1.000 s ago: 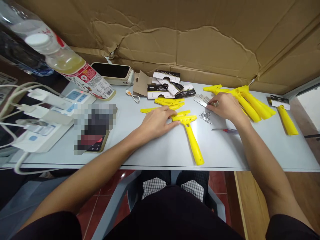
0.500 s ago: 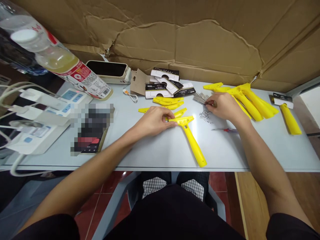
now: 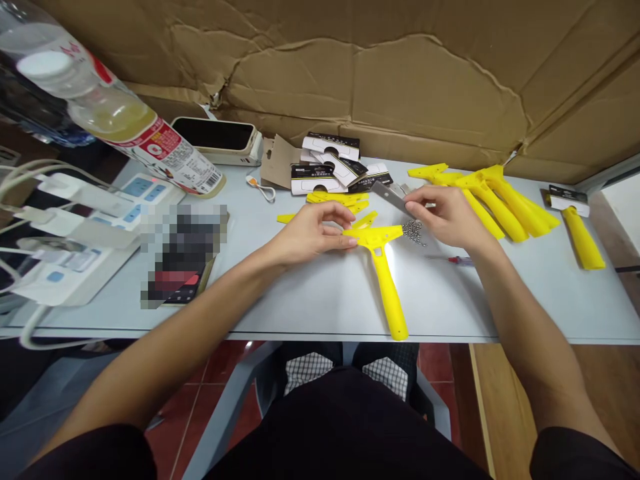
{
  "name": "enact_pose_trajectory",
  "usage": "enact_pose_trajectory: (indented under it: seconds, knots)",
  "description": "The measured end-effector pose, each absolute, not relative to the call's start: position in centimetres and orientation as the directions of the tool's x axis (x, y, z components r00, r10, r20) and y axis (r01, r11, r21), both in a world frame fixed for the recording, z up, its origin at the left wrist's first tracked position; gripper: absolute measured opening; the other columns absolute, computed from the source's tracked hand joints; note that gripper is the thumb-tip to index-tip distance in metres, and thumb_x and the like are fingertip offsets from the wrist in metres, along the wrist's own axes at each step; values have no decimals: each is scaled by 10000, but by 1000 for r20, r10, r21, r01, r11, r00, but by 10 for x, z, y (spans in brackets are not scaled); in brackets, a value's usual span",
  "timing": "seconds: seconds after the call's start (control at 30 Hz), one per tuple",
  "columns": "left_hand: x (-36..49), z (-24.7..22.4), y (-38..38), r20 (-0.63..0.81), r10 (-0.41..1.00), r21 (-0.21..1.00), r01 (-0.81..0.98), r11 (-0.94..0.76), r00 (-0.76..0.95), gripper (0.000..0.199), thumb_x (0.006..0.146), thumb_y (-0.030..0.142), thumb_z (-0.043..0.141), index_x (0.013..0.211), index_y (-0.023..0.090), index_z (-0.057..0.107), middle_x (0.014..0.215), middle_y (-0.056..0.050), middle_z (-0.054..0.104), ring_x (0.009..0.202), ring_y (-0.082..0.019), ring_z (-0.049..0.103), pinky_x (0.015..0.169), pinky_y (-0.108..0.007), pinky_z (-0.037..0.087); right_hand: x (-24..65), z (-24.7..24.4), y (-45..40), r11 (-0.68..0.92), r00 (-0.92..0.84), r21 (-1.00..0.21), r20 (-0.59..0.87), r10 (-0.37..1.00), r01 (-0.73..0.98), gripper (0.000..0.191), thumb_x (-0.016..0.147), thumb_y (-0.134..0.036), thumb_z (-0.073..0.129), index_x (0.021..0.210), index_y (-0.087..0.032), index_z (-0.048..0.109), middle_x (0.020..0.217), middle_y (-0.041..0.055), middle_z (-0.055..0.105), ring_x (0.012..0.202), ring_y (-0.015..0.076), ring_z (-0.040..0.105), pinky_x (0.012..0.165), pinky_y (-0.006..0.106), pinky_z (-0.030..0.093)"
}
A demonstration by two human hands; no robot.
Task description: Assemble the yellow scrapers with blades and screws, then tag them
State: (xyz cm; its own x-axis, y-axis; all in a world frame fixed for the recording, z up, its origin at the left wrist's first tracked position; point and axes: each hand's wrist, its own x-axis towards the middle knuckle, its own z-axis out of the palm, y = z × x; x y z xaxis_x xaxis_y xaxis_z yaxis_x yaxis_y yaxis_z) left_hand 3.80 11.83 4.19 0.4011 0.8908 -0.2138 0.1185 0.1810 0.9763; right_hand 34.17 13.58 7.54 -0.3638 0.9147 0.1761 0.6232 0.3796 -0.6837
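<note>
Yellow handle, T-shaped, slants over the table; whether it rests there or is lifted is hard to tell. Left hand pinches the left tip of its crossbar, the thumb hiding that tip. Right hand pinches 1 metal blade, its fingers covering the near end; plates behind are partly hidden. Screws lie just beside that hand, and the right forearm cuts off the screwdriver. Behind the left hand, yellow crosspieces are partly covered, with printed boxes beyond. Pixelation masks 1 phone at left.
</note>
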Motion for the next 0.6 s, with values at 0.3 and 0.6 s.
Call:
enact_pose_trajectory:
  seconds: [0.3,0.6]
  knots:
    - [40,46,120,-285,910,956,26,291,300,569,609,188,1024,1064,178,682,850,-10,770,715,-162,774,746,-324,664,319,60,123,84,-374,-905,-87,924,417,355,901,-497,833,1073,-188,859,827,47,766,688,160,610,654,325,511]
    - [46,48,115,-303,910,942,-55,331,285,589,642,157,1005,1081,196,615,775,17,788,683,-171,797,746,-290,660,320,47,125,100,-285,-944,6,958,315,325,838,-464,898,1009,-188,884,915,62,818,758,172,639,663,321,495]
